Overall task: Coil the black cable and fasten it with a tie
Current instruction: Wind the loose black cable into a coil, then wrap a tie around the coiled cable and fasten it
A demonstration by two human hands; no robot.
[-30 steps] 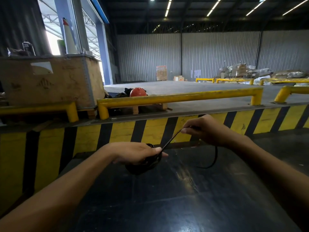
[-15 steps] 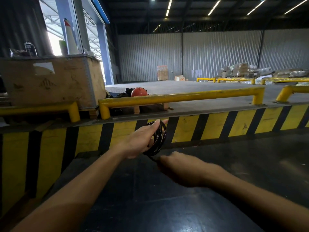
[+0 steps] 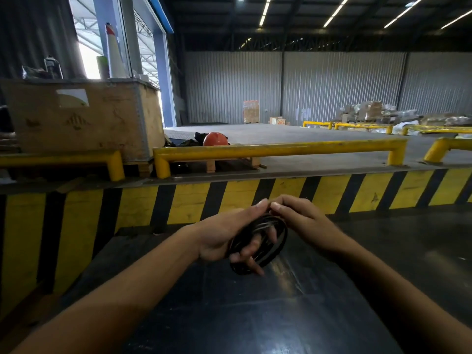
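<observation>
Left hand (image 3: 224,236) is gripping the cable (image 3: 258,244), coiled into a stack of loops. Its fingers (image 3: 249,251) are passing through the ring and its thumb is pressing on the top edge. Coil is hanging off that hand, held up in the air above the surface (image 3: 255,315), not resting on it.

Right hand (image 3: 304,221) is pinching closed at the coil's top rim, thumb and forefinger meeting the left thumb tip. Probably holding the last turn or the free end there, but too small to tell which. No loose tail is showing below or to the side, so winding is looking about done.

Key relation: coil is standing roughly upright, its open face turned toward the right hand and its long axis running top right to lower left. Right hand is touching it at the top, left hand is carrying all of it. So left is the holder and right is the free working hand.

No tie is showing in either hand or on the surface. Fastening is not yet done. Next move likely needs the right hand to let go and get a tie while the left is clamping the loops so they are not springing apart.

Beyond the hands, a striped curb (image 3: 229,198) is running along the surface's far edge, with a yellow rail (image 3: 281,149) behind it.
</observation>
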